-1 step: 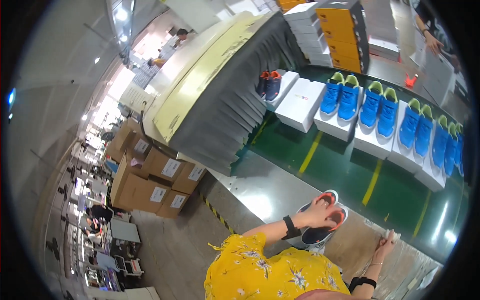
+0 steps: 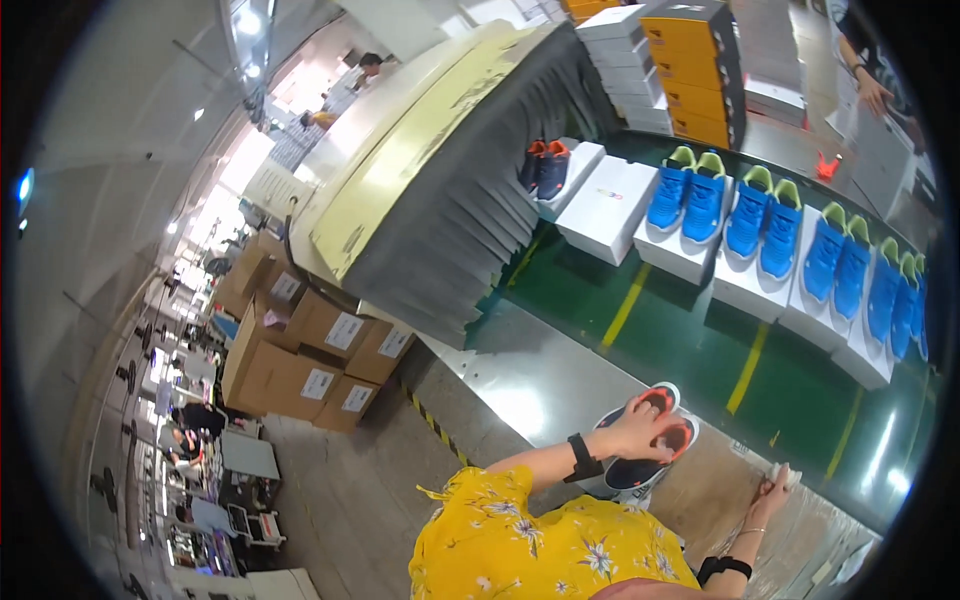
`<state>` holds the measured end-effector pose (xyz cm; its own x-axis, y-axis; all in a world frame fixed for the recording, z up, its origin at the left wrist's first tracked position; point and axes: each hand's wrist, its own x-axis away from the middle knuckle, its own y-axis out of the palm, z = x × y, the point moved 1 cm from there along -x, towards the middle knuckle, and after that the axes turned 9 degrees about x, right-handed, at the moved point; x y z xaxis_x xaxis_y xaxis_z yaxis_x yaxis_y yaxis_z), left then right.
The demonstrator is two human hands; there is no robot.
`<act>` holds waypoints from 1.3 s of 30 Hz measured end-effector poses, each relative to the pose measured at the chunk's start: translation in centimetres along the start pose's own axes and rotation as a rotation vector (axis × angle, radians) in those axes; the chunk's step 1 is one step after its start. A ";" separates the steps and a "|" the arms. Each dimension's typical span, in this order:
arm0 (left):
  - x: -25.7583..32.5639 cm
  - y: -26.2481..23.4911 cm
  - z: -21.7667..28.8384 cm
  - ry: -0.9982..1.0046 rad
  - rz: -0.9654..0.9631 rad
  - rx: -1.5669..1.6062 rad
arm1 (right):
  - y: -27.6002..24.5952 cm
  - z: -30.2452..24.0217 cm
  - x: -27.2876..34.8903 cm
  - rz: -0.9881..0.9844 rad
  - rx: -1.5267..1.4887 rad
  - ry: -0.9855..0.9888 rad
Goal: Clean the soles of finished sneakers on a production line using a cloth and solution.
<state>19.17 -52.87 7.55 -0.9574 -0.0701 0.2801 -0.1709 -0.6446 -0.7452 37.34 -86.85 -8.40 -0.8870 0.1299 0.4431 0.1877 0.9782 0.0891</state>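
My left hand (image 2: 632, 436) reaches into the collars of a pair of dark sneakers (image 2: 632, 474) with orange lining and white soles. Its fingers close around the inner edges of both shoes, which sit side by side at the near edge of the metal ledge. Off to the right, my right hand (image 2: 768, 494) pinches a small white item (image 2: 788, 476), perhaps crumpled paper, over the edge of the green belt. What exactly it is cannot be made out. Beneath and between the hands lies a brown board (image 2: 705, 480).
Across the green conveyor belt (image 2: 690, 345), blue sneakers (image 2: 780, 235) stand in pairs on white shoeboxes. A closed white box (image 2: 605, 208) and another dark pair (image 2: 547, 168) sit near a curtained machine (image 2: 440, 200). Cartons (image 2: 300, 345) are stacked left; a person's hand (image 2: 874, 92) shows far right.
The view has shifted very slightly. Both hands keep their places and their holds.
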 end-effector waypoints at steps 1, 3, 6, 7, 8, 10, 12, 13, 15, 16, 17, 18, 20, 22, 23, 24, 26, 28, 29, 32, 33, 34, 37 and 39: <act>0.2 -0.4 0.5 0.011 -0.011 0.019 | -0.3 -0.2 -0.2 0.004 0.012 0.015; 0.2 1.3 0.6 0.087 0.148 -0.050 | -0.2 -0.6 -0.4 0.000 0.028 0.027; 0.2 2.4 1.0 0.114 0.203 -0.116 | 0.1 -1.0 -0.4 0.033 0.065 0.045; 0.0 2.5 1.4 0.106 0.231 -0.105 | -0.3 -0.8 -0.7 0.033 0.063 0.050; -0.1 2.7 1.6 0.099 0.259 -0.096 | -0.6 -0.7 -1.0 0.033 0.061 0.055; 0.3 3.4 1.1 0.112 0.276 -0.085 | 0.4 -1.6 0.0 0.051 0.082 0.047; 0.3 3.6 1.0 0.155 0.280 -0.044 | 0.2 -2.0 0.0 0.083 0.104 0.031; 0.2 3.3 1.0 0.154 0.284 -0.042 | -0.5 -1.6 -0.3 0.099 0.105 0.048; 0.2 2.7 1.2 0.209 0.143 -0.052 | -0.7 -1.5 -0.5 0.109 0.110 0.067; 0.4 1.9 1.6 0.235 0.108 -0.105 | -0.6 -1.8 -0.1 0.114 0.106 0.065; 0.5 2.1 1.1 0.230 0.109 -0.103 | -0.4 -2.1 0.2 0.120 0.103 0.064; 0.6 2.6 0.6 0.274 0.117 -0.140 | -0.2 -2.5 0.6 0.120 0.106 0.063; 0.6 3.1 0.1 0.312 0.122 -0.139 | 0.2 -2.9 1.0 0.114 0.089 0.058; -0.1 3.4 -0.1 0.298 0.121 -0.058 | -1.1 -2.5 0.3 0.130 0.121 0.052; -0.5 3.5 -0.2 0.276 0.123 0.015 | -1.7 -2.3 -0.2 0.137 0.150 0.049; -0.8 2.7 -0.2 0.291 0.219 0.085 | -2.1 -2.1 -0.4 0.162 0.155 0.051; -1.5 -0.9 -0.3 0.167 0.335 0.243 | -2.2 -1.9 -0.6 0.135 0.127 0.107; -2.4 -5.0 -2.1 0.018 0.450 0.363 | 0.1 -2.7 0.3 0.136 0.133 0.117; -3.5 -7.1 -2.2 0.014 0.543 0.392 | -0.2 -4.0 0.8 0.135 0.106 0.100; -6.7 -16.5 -4.6 0.017 0.728 0.209 | -0.9 -3.9 0.4 0.171 0.126 0.110; -7.8 -19.4 -5.6 0.058 0.810 0.096 | -1.0 -3.9 0.3 0.167 0.135 0.109; -8.9 -22.2 -6.7 0.074 0.814 0.027 | -1.3 -3.9 0.2 0.188 0.132 0.103; -12.1 -29.5 -11.0 0.067 0.835 -0.245 | -1.9 -3.5 -0.1 0.188 0.143 0.127; -14.5 -33.1 -13.3 -0.091 0.815 -0.387 | -2.2 -3.3 -0.1 0.208 0.163 0.155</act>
<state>35.64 -20.38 20.09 -0.7968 -0.4626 -0.3886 0.4695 -0.0693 -0.8802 38.39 -89.52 -5.68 -0.7590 0.3164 0.5690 0.2776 0.9478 -0.1567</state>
